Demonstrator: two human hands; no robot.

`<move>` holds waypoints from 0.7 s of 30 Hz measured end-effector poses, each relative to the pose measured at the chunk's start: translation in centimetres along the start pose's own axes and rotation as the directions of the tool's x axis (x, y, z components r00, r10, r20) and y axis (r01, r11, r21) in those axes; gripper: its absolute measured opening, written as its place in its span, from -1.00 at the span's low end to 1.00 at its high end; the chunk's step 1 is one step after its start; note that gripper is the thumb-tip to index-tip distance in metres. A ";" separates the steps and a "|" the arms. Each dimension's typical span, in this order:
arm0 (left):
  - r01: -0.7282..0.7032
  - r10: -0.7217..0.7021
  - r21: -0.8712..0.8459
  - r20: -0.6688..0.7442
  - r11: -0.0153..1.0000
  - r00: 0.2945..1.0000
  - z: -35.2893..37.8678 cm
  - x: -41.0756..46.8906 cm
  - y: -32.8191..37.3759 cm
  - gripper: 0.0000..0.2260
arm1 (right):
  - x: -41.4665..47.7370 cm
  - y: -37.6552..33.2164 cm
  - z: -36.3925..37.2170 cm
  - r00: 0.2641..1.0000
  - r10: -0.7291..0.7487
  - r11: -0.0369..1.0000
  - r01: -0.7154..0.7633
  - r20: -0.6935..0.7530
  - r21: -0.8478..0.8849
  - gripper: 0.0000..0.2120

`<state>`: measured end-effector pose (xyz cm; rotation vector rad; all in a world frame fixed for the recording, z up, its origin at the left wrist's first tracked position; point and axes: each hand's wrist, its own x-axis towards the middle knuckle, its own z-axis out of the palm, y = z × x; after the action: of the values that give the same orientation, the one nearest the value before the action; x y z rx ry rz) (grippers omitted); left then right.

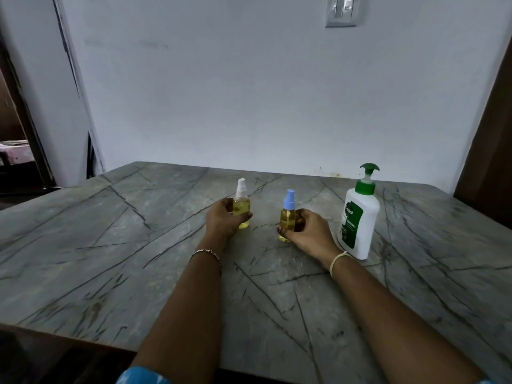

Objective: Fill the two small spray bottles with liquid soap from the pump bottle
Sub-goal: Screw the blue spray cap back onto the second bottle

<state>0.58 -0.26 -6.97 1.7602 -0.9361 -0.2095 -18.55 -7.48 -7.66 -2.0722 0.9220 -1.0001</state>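
From the head camera we see a grey veined table (110,245) against a pale wall (249,92). Our left hand (223,218) wraps its fingers around the white-capped bottle (242,206), which stands upright on the table and holds yellow liquid. Our right hand (307,231) curls around the blue-capped bottle (287,217), also upright, also yellow inside, a little nearer to us. The two bottles stand near each other but apart. The pump bottle (358,217), white with a green pump, stands just to the right of our right hand, untouched. A bracelet (207,253) circles our left wrist, a pale band (336,260) the right.
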 end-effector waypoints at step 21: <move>0.057 -0.052 -0.055 0.087 0.997 0.995 -2.0 -1.8 0.8 -0.38 | -0.1 -0.1 0.0 1.000 0.000 1.000 0.000 -0.017 -0.018 -0.59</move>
<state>0.07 2.31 -6.02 1.7367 -0.9347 -0.3462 -18.60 -7.34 -7.60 -2.0812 0.9425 -1.0141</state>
